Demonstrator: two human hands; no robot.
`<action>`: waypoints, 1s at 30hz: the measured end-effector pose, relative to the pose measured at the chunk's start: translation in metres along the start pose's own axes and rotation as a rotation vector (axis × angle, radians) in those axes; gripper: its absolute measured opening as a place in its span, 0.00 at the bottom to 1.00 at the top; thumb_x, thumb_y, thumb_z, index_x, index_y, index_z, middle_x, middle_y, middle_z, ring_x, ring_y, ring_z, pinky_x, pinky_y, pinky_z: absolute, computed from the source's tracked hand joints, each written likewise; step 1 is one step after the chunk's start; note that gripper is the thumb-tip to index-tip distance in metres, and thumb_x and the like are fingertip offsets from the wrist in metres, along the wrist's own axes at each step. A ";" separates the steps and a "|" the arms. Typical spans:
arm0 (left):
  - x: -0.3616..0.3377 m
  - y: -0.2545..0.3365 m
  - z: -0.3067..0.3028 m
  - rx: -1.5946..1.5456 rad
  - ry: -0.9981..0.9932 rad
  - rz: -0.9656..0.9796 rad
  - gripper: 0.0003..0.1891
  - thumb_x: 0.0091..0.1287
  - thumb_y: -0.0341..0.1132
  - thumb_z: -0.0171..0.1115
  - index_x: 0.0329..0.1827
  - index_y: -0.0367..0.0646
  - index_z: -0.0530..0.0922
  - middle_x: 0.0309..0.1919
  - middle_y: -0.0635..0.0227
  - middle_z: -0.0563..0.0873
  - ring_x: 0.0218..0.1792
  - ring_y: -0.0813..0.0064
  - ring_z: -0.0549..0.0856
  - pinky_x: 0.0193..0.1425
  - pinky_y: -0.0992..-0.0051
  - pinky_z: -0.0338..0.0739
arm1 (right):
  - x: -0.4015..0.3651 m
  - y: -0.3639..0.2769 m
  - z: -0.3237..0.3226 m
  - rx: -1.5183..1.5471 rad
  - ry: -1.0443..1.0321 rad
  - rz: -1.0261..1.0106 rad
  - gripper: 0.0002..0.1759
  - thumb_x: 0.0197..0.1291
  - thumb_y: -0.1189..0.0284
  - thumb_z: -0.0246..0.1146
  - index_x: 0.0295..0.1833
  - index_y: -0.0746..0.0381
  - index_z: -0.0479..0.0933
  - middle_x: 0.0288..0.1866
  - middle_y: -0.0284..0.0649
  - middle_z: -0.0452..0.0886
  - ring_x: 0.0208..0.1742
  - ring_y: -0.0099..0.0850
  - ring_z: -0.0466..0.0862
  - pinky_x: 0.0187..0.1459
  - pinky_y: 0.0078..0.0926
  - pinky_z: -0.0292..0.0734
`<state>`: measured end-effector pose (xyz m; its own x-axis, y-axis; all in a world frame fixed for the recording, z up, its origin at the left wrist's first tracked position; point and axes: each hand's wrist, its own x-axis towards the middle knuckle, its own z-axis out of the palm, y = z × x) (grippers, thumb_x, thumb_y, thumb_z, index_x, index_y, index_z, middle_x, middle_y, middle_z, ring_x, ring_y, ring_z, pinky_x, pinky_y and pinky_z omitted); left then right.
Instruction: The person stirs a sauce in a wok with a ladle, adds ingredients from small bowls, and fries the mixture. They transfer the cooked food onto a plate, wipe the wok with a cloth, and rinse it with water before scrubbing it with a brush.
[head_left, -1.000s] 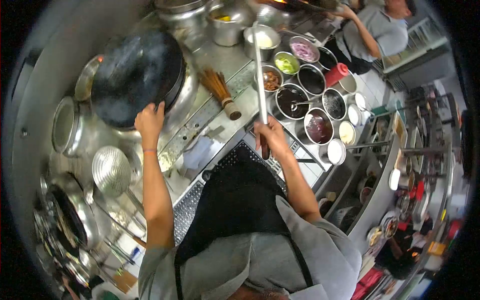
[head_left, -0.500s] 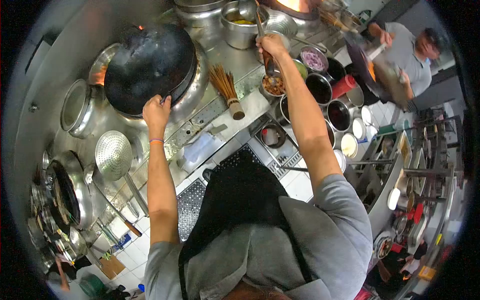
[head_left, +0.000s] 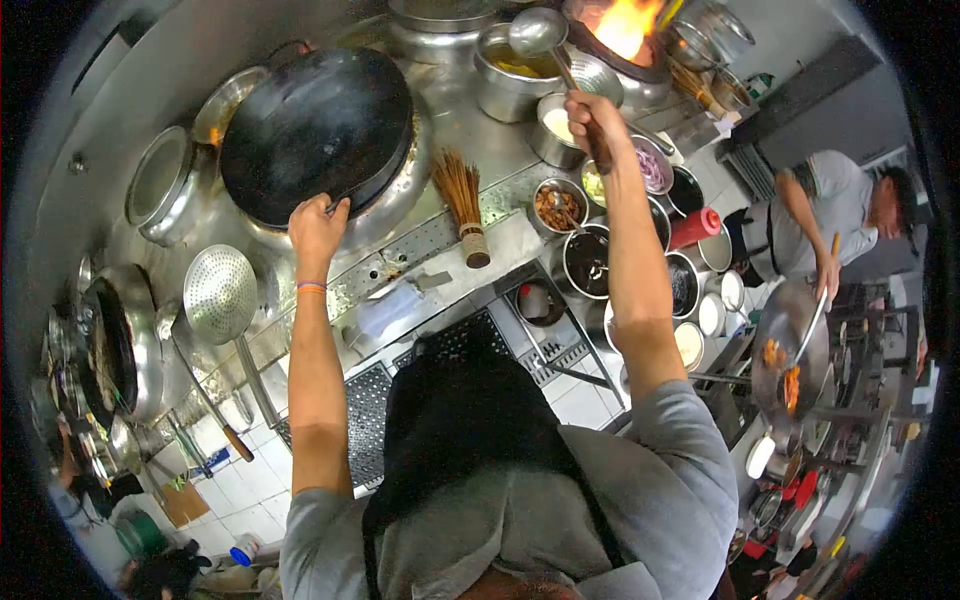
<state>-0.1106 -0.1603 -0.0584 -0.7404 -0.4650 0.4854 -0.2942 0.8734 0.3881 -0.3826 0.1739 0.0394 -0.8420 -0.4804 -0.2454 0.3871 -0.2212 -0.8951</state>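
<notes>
My left hand (head_left: 318,235) is closed on the near edge of a large black wok (head_left: 310,135), which sits on a round steel burner and gives off thin smoke. In my right hand (head_left: 598,125) is the wooden handle of a ladle (head_left: 538,32). The ladle's bowl hangs above a steel pot (head_left: 503,88) with yellowish liquid in it, apart from the pot's contents as far as I can see. Between my arms lies a bamboo wok brush (head_left: 461,205). Beside my right forearm stand a bowl of browned chopped food (head_left: 558,207) and a pot of dark sauce (head_left: 586,262).
Flames (head_left: 625,28) rise from a burner at the back. A perforated skimmer (head_left: 219,295) lies left of my left arm. A red squeeze bottle (head_left: 693,229) stands among the sauce pots. On the right a co-worker (head_left: 840,205) carries a wok (head_left: 795,335) with orange food.
The view has shifted slightly. My right hand has lifted the ladle's bowl higher into view. Smoke over the wok has thinned, and the co-worker has moved their wok lower right. The back flame looks taller.
</notes>
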 end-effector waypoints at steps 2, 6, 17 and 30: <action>0.000 -0.006 0.008 0.003 0.036 0.024 0.19 0.54 0.44 0.67 0.17 0.39 0.73 0.20 0.53 0.80 0.28 0.51 0.81 0.34 0.56 0.72 | -0.007 -0.006 -0.002 0.059 -0.084 0.041 0.07 0.68 0.72 0.51 0.35 0.62 0.67 0.16 0.25 0.62 0.10 0.15 0.59 0.11 0.14 0.54; -0.001 -0.007 0.007 -0.013 0.048 0.070 0.18 0.54 0.43 0.67 0.16 0.40 0.74 0.20 0.55 0.80 0.27 0.53 0.81 0.34 0.57 0.73 | -0.035 -0.005 0.018 0.161 -0.233 0.118 0.10 0.70 0.70 0.50 0.46 0.67 0.69 0.18 0.26 0.64 0.10 0.17 0.60 0.09 0.16 0.55; -0.002 -0.012 0.010 -0.113 0.047 0.052 0.15 0.52 0.41 0.68 0.16 0.44 0.73 0.20 0.63 0.80 0.27 0.59 0.80 0.34 0.61 0.70 | -0.043 0.052 0.111 0.499 -0.319 0.353 0.14 0.69 0.73 0.50 0.54 0.71 0.67 0.30 0.34 0.70 0.11 0.13 0.61 0.08 0.12 0.57; -0.002 -0.009 0.007 -0.118 0.033 0.036 0.13 0.52 0.40 0.69 0.19 0.42 0.75 0.22 0.62 0.81 0.29 0.59 0.80 0.35 0.60 0.71 | -0.053 0.090 0.156 -0.383 -0.199 -0.034 0.05 0.61 0.76 0.59 0.37 0.65 0.70 0.20 0.33 0.70 0.10 0.22 0.68 0.10 0.23 0.63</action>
<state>-0.1105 -0.1659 -0.0680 -0.7280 -0.4399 0.5258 -0.1932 0.8675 0.4584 -0.2447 0.0472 0.0294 -0.7486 -0.6408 -0.1702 0.1612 0.0730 -0.9842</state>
